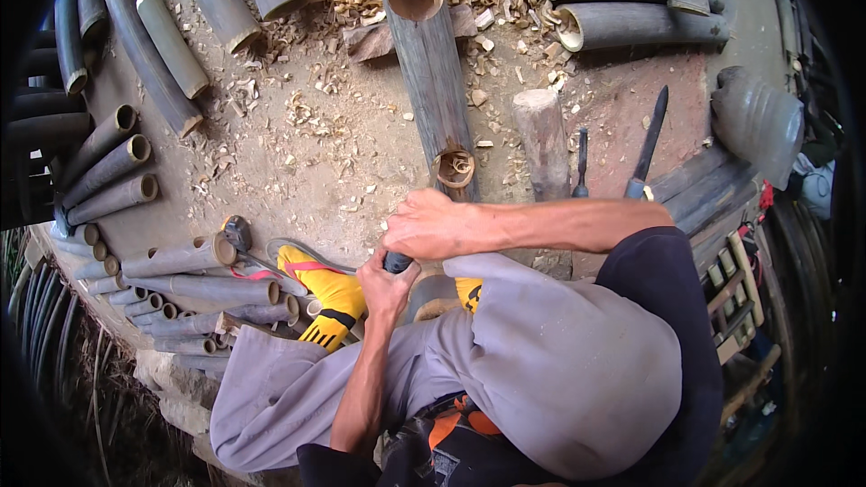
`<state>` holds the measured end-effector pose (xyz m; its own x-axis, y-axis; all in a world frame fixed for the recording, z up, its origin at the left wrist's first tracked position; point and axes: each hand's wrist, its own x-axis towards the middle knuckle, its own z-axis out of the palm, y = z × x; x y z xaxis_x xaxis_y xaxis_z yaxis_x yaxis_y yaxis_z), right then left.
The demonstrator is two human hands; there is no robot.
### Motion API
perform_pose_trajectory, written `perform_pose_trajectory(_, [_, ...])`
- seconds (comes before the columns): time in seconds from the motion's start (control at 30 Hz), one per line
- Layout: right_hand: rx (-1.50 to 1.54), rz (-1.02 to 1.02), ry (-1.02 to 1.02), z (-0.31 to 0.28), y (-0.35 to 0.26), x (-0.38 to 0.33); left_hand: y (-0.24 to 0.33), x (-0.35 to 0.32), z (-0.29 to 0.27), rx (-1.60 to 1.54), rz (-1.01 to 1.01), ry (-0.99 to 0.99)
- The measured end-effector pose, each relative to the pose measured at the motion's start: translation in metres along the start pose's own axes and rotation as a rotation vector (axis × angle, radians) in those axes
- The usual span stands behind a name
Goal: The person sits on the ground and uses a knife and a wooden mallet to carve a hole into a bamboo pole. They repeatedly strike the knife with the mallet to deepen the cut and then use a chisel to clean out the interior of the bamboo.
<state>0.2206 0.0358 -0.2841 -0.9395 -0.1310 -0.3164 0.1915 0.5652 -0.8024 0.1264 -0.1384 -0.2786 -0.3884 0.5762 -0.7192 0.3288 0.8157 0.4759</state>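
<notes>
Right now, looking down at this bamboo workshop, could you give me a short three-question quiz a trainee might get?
1. True or false: both hands, the left hand and the right hand, are on the dark tool handle.
2. What sits in the near hole of the long bamboo pole? A) curled shavings B) water C) a nail
3. What colour is the sock on the foot beside the left hand?

Key: 1 true, the left grips it and the right rests above it. 2 A. 3 yellow.
</notes>
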Motion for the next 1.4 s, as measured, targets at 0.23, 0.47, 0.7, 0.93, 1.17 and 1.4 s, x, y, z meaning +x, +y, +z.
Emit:
perform_pose_trajectory(0.23, [0.123, 0.189, 0.394, -0.011, -0.005, 0.003, 0.075, 0.065, -0.090, 0.424, 0.278, -0.171])
perform_pose_trajectory(0.47, [0.136, 0.148, 0.123, -0.012, -0.004, 0.001, 0.036, 0.032, -0.049, 0.193, 0.097, -0.116])
perform_pose_trajectory(0.7, [0.421, 0.369, 1.010, -0.015, -0.003, 0.004, 0.157, 0.133, -0.114, 0.973, 1.019, -0.199])
perform_pose_trajectory(0.93, [0.601, 0.262, 0.579, 0.004, 0.002, -0.001, 0.103, 0.131, -0.105, 0.797, 0.636, -0.471])
perform_pose_trajectory(1.17, [0.124, -0.094, -0.042, 0.019, 0.015, -0.030, 0.051, -0.002, -0.014, 0.287, -0.034, -0.261])
perform_pose_trajectory(1.4, [-0.010, -0.188, -0.137, 0.031, 0.013, -0.046, 0.046, -0.052, 0.051, -0.174, -0.076, -0.030])
